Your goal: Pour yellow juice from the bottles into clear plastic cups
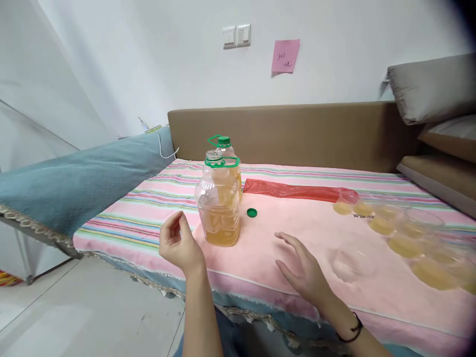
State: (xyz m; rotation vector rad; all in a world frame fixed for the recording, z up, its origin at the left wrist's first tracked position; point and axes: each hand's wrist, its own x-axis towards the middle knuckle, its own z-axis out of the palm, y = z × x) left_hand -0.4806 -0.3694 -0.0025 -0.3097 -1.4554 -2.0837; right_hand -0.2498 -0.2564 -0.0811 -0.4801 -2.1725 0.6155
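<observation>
Got left hand (pixel 181 245) curled (pinching? can't tell), 8 o'clock off open bottle (pixel 217 213), right hand (pixel 303 272) spread, "301" on pink note (pixel 285 55).

Left forearm (pixel 203 312) and right forearm (pixel 332 306) both slim, bare down to lower edge of view; left hand (pixel 182 248) and right hand (pixel 303 272) uncovered, slender-fingered. On right wrist: thin dark bracelet (pixel 359 325), cord-like, loose-fitting, small dark detail on band, too small to make out. Blue garment (pixel 231 329) below, shadowed, showing either side of left forearm
</observation>
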